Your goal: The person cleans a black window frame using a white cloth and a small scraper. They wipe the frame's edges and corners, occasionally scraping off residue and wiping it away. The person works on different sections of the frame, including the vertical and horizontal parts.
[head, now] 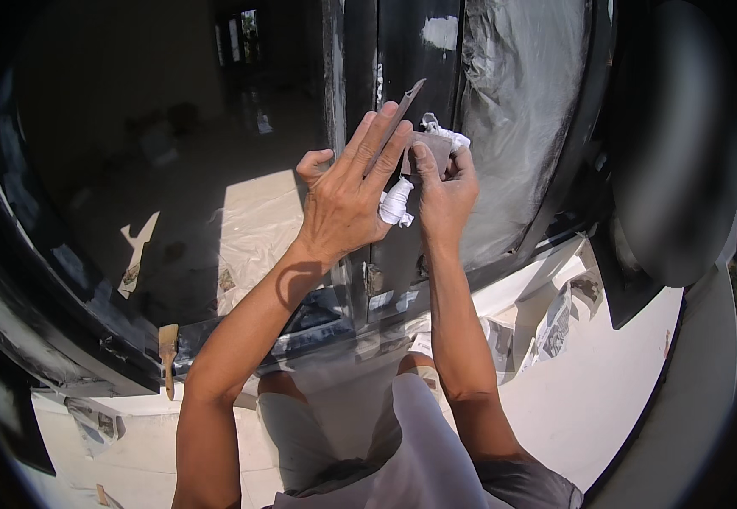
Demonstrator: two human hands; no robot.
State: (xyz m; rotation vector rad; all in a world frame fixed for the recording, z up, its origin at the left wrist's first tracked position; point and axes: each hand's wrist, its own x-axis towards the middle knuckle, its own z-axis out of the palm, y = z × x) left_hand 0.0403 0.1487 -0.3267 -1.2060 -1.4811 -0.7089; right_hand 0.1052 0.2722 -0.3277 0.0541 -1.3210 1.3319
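My left hand (349,184), its back turned up, grips a curled strip of sandpaper (408,102) between two fingers. White cloth (396,205) is wound around what looks like its thumb. Close beside it, my right hand (448,191) pinches a small brownish-grey piece of sandpaper (437,151) under the thumb. A second white wrapping (454,137) covers a finger of that hand, and the sheet partly hides it. Both hands are in front of a black door frame (416,70) with whitish filler patches (440,32).
Clear plastic sheeting (515,127) covers the panel at right. Dark glass (152,95) fills the left. A paintbrush (168,356) rests on the lower frame edge. Newspaper (553,324) hangs along the white ledge at lower right. A blurred dark object (674,146) stands at far right.
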